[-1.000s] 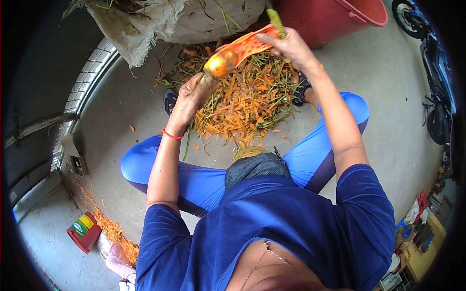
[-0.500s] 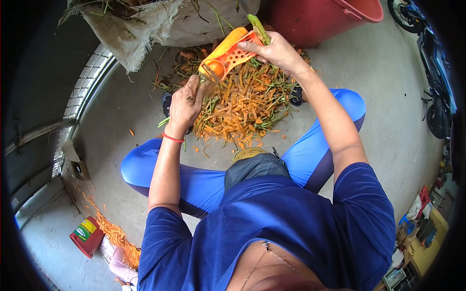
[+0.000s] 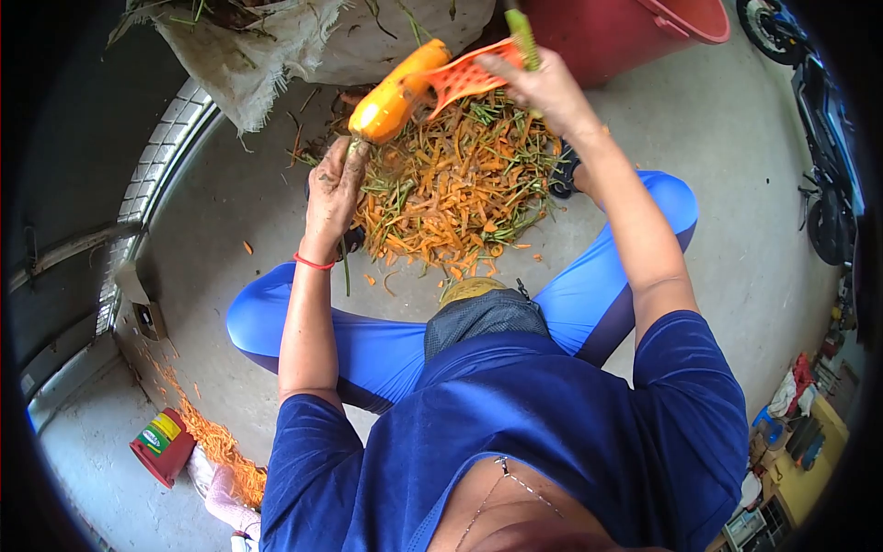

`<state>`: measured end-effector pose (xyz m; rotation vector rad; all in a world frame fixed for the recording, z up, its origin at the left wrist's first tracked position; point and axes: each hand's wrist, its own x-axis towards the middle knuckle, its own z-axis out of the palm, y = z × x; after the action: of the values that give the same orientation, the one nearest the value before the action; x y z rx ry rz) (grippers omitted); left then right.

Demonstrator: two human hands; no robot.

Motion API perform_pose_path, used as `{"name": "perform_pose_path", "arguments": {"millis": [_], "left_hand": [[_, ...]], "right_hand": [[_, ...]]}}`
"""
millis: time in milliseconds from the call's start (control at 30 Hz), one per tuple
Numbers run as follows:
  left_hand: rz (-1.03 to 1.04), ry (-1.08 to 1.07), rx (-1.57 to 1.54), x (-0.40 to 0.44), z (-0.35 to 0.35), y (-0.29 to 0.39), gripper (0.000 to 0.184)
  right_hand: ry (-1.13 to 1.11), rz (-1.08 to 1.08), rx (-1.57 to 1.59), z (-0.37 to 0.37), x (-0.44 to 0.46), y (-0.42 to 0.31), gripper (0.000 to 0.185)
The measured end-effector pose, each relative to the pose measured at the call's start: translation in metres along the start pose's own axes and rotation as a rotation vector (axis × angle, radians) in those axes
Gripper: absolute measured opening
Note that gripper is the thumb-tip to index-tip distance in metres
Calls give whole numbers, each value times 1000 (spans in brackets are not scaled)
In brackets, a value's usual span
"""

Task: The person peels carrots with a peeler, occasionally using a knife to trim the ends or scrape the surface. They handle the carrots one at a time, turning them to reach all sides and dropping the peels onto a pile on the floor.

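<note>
My left hand, smeared with dirt, is closed around the stem end of a large orange carrot. The carrot points up and away, its surface smooth and shiny. In my right hand is an orange peeler with a perforated body. The peeler's far end lies against or just beside the carrot's right side; motion blur hides whether they touch. A green strip sticks up at my right fingers, and I cannot make out what it is. Below both hands spreads a pile of orange peelings and green stems.
A torn whitish sack with stems on it stands at the far left, and a large red bucket at the far right. A small red container sits near more orange shreds. A motorbike is at the right.
The peeler has come away from the carrot's stem end and moved up and right. My left hand has shifted slightly left and down, with the carrot now more fully exposed.
</note>
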<state>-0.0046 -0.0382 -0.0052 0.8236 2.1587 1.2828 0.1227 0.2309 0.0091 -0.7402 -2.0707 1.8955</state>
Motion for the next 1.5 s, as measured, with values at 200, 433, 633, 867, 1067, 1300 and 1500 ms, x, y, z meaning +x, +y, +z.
{"name": "perform_pose_path", "arguments": {"millis": [200,433,633,867,1067,1300,1500], "left_hand": [[-11,-149,-82,-7,5,4,28],[28,-4,-202,-9,-13,-4,27],[135,27,-63,-8,-10,-8,26],[-58,-128,-220,-11,-7,-5,27],[0,-57,-108,-9,-16,-14,24],[283,-42,224,-10,-11,3,18],[-39,55,-285,-10,-20,-9,23]], "right_hand": [[-97,54,-200,-2,5,-2,38],[401,32,-319,-94,45,70,38],[49,28,173,-38,15,-4,25],[123,56,-245,-63,39,62,35],[171,89,-63,-56,36,45,37],[-47,149,-40,-16,23,15,39],[203,185,-458,-83,52,134,34]]}}
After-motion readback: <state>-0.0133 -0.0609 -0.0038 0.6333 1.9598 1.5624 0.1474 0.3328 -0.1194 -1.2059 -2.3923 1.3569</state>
